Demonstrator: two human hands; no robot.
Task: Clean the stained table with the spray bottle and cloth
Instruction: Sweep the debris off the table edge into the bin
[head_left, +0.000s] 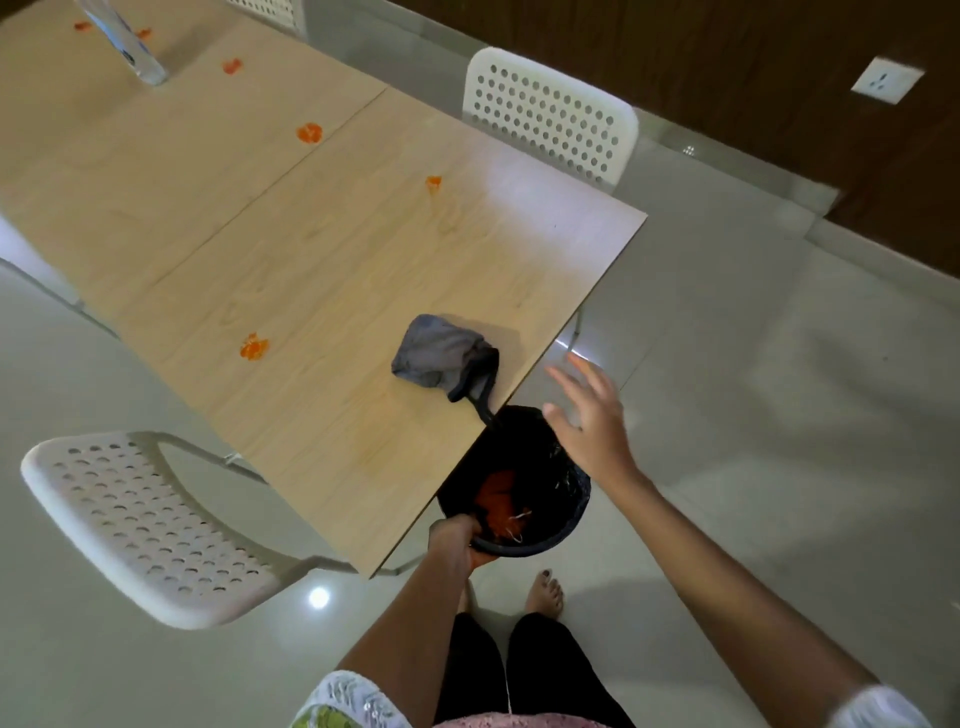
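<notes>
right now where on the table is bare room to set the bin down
Bare wood lies between the grey cloth and the white chair, past the stain. The far end is crowded: spray bottle among stains. Left hand grips the black bin.

Stained table, grey cloth, spray bottle

My light wood table carries several orange stains: one near the front edge, one by the centre seam, one toward the right side, more at the far end. The grey cloth lies crumpled near the table's near right edge. The clear spray bottle stands at the far end among the stains.
</notes>
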